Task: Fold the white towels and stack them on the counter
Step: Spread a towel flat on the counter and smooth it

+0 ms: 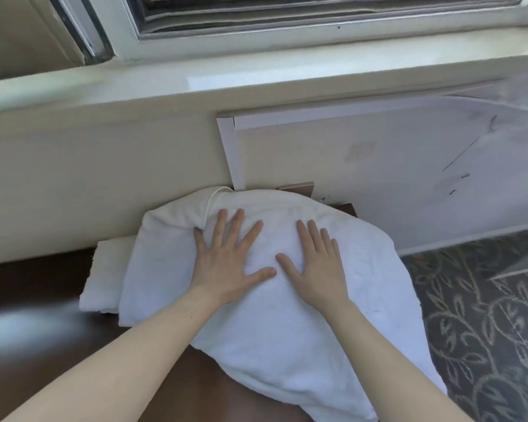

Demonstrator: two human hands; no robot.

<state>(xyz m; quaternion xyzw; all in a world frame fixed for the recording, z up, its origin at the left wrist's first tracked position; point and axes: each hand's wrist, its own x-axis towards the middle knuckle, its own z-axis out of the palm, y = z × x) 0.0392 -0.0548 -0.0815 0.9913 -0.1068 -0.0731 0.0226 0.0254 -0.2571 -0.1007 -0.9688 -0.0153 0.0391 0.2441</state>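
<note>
A dark worktop (43, 287) is set below a window sill (165, 86). The white towel (287, 345) is pressed under left grip (226, 257) and right grip (317, 266), both flat, fingers spread, nothing clasped. A folded towel (104, 278) is tucked partly beneath it left of them, patterned carpet (484, 330) is seen right

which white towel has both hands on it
The large top towel: the left hand and right hand lie flat on it. The smaller folded towel sticking out at its left edge is untouched.
</note>
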